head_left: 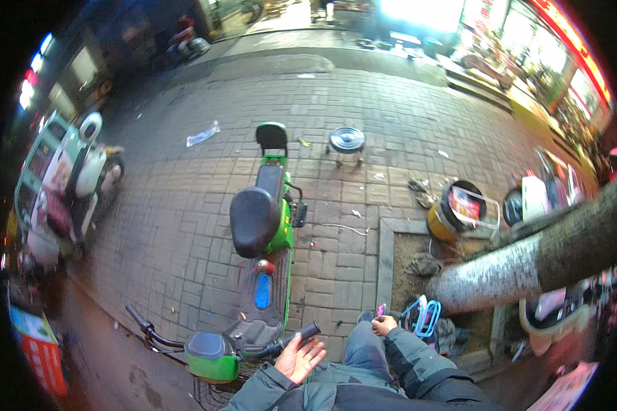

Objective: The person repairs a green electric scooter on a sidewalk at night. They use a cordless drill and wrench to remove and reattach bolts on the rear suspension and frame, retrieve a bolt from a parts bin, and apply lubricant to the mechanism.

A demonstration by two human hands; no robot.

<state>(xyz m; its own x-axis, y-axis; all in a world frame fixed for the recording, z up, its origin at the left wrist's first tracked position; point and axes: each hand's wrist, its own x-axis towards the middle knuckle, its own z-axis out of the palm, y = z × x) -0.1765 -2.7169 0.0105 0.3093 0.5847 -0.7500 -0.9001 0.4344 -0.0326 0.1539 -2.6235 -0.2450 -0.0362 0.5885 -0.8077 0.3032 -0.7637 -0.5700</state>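
Green electric scooter [264, 233] stands on the brick pavement [185, 205], front end toward the person, black saddle [253, 219] mid-frame, backrest at the far end. Left hand [300, 357] open, palm up, fingers spread, just beside the scooter's right handlebar grip [307, 332]; contact with the grip unclear. Right hand [384, 325] by the person's knee, fingers pinching a small pink object [380, 310], too small to identify. Blue and white plastic pieces [424, 316] just right of that hand, near the base of a whitewashed tree trunk [528, 264] leaning from a square soil pit in the pavement. Yellow bucket [452, 211] at the pit's far corner. Round black stool [347, 140] further out, beyond the scooter's tail. Light-coloured scooter [82, 178] parked at the pavement's left edge. Litter scrap [203, 134] well beyond.
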